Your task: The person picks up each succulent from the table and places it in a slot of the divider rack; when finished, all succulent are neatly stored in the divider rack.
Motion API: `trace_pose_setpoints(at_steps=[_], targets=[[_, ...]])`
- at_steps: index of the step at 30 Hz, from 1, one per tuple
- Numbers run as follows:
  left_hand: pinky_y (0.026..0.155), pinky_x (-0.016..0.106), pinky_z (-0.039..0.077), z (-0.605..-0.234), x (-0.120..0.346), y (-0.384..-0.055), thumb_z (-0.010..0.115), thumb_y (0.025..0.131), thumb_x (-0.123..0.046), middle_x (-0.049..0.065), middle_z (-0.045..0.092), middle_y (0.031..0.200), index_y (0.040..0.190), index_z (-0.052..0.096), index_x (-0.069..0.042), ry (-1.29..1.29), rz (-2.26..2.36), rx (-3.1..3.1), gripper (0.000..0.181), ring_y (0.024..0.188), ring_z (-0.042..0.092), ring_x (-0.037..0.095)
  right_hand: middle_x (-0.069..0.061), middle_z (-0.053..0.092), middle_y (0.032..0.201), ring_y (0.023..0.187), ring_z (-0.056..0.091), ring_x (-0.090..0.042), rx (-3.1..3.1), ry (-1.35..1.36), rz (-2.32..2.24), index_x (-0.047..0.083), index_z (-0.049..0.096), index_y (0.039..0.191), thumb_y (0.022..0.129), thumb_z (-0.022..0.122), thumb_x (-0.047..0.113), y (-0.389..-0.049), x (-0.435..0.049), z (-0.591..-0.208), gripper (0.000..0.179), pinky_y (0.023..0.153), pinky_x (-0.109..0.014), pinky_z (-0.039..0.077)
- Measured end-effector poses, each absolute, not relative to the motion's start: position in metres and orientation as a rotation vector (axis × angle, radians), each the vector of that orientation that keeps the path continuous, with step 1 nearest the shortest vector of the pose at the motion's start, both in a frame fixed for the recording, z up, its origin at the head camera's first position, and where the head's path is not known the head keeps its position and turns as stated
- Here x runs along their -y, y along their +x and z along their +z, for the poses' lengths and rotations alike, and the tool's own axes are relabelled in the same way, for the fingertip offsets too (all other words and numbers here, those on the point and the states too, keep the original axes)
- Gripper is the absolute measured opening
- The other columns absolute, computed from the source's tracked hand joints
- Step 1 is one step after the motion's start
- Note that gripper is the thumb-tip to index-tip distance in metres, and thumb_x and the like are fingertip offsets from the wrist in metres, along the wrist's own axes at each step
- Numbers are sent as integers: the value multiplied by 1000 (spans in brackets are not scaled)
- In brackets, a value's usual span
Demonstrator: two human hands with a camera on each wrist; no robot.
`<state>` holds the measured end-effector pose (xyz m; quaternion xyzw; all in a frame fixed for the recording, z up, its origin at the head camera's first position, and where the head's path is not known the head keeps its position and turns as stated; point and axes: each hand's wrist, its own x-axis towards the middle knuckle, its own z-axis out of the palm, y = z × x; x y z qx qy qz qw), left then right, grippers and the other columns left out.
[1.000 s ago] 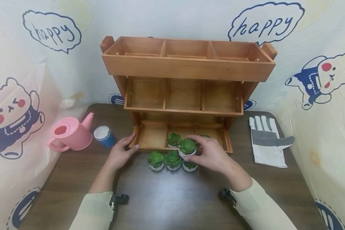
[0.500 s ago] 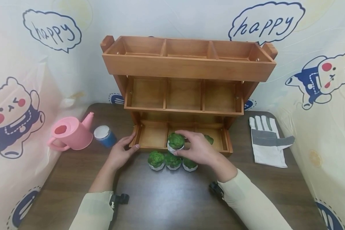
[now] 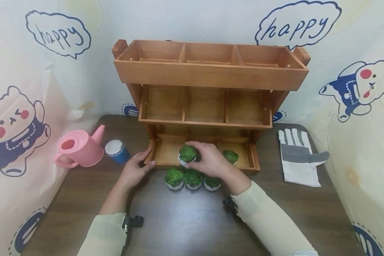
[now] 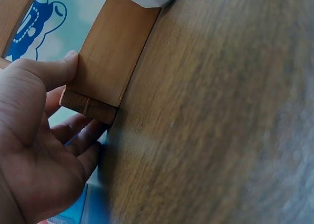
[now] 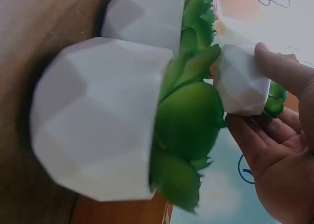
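My right hand (image 3: 208,160) pinches a small potted succulent (image 3: 187,153), thumb on one side of its white faceted pot (image 5: 243,79) and fingers on the other. In the head view it overlaps the bottom tier of the wooden shelf (image 3: 211,76), near the divider between left and middle compartments. With the thumb on the front board (image 4: 117,52) and fingers around the end, my left hand (image 3: 136,169) grips the bottom tier's left corner. Another succulent (image 3: 230,156) sits in the right compartment. The middle compartment is mostly hidden by my right hand.
Three potted succulents (image 3: 174,178) stand in a row on the dark table (image 3: 185,220), before the shelf. A pink watering can (image 3: 80,147) and a blue jar with a white lid (image 3: 117,152) stand left. A white and grey glove (image 3: 299,156) lies right.
My right hand has carried the held succulent leftward along the bottom tier, uncovering the one in the right compartment and covering one in the middle. The left hand has stayed put.
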<state>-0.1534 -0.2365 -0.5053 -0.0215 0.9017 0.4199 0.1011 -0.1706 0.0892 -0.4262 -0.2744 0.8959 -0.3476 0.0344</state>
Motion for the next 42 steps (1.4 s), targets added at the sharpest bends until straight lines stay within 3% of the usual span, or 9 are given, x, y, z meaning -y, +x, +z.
trace_pose_setpoints(at_steps=[11,19,42], targets=[[115,73,25,-507,237,-153,69,98,-49,17,36,164,160,37,-39,-76,1239,-2659,71,150,31,46,1,68,131,117,63,-13,-2628,-977,-898,21,57,147,83,89,20,-200,-75,-424,71,105,-35,50],[115,74,26,-507,238,-154,69,97,-51,15,36,164,159,38,-41,-92,1245,-2646,71,150,31,45,0,68,130,117,62,-15,-2520,-1075,-813,21,58,147,85,84,8,-221,-66,-417,68,104,-34,50],[113,75,26,-507,240,-155,70,96,-54,15,36,164,159,38,-44,-96,1254,-2631,71,150,32,46,2,67,131,119,61,-16,-2414,-1071,-752,20,59,145,82,83,1,-237,-36,-440,69,107,-37,48]])
